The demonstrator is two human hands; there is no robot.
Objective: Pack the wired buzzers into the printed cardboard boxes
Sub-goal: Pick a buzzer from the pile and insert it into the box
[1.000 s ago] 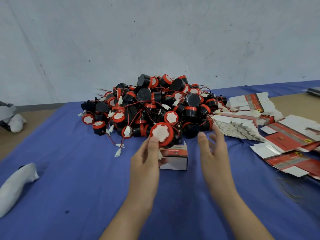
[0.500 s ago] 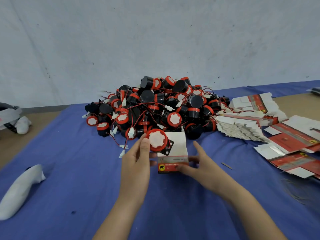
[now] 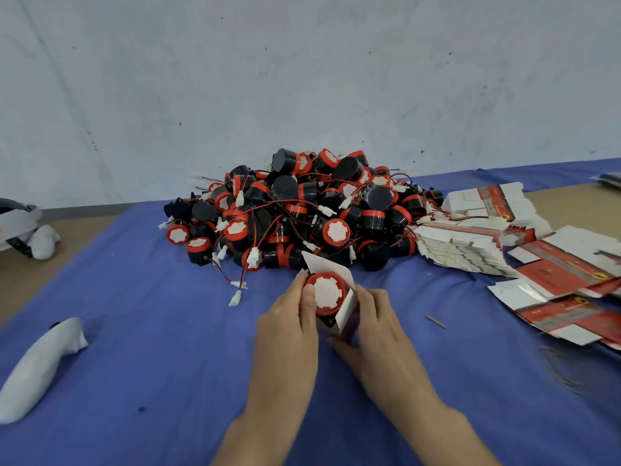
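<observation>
On the blue-clothed worktop (image 3: 168, 331) by a scuffed white wall (image 3: 302, 79), my left hand (image 3: 289, 327) gripped a red-rimmed black buzzer (image 3: 326, 294), my right hand (image 3: 376, 327) a printed cardboard box (image 3: 331, 268).

Shows a red ring round a white notched face on the buzzer (image 3: 327, 297). Repeats black bodies, red bands, red and black wires and white plugs across the pile (image 3: 302, 213). Pairs white flaps with a dark red side on the box (image 3: 346, 309). Prints red and grey bands on the white flat cartons (image 3: 571, 264). Lays blue over the cloth (image 3: 168, 331), tan on the table (image 3: 50, 274), speckled grey on the wall (image 3: 302, 79).
</observation>
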